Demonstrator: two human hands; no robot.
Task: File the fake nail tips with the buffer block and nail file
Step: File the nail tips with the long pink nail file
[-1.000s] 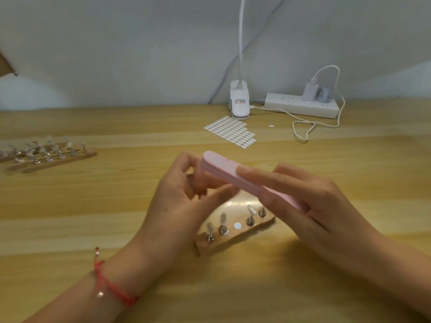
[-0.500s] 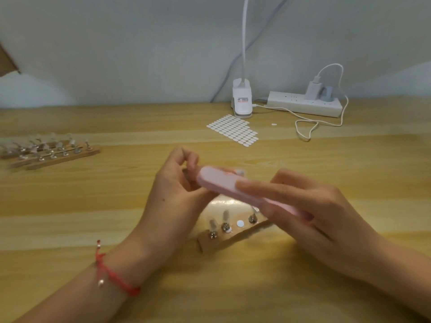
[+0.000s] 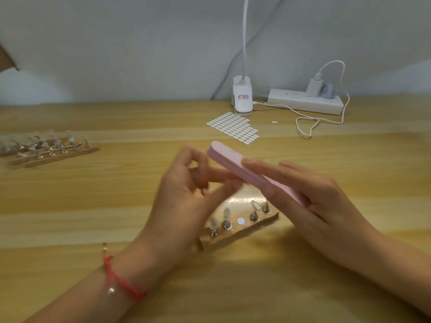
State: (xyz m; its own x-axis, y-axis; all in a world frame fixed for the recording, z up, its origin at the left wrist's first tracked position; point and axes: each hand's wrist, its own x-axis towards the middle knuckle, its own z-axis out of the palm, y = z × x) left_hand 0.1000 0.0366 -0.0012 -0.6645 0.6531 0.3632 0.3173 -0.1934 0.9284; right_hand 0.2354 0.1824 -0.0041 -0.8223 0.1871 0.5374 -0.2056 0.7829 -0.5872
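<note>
My right hand [image 3: 310, 194] grips a long pink buffer block [image 3: 229, 163], index finger laid along its top, its free end pointing up and left. My left hand [image 3: 186, 194] is just under that end, thumb and fingertips pinched together around something small; it is blurred and mostly hidden, so I cannot tell if it is a nail tip. Below both hands a wooden holder [image 3: 242, 231] lies on the table with metal stands, some carrying clear nail tips [image 3: 226, 214].
More wooden holders with clear tips [image 3: 49, 148] lie at the far left. A sheet of white adhesive dots [image 3: 233, 128], a clip lamp base [image 3: 242, 99] and a power strip [image 3: 303, 103] with a looping white cable [image 3: 310, 127] sit at the back.
The pink block slid down and right across my left fingertips, then back up and left to about where it was. My left hand stayed pinched in place.
</note>
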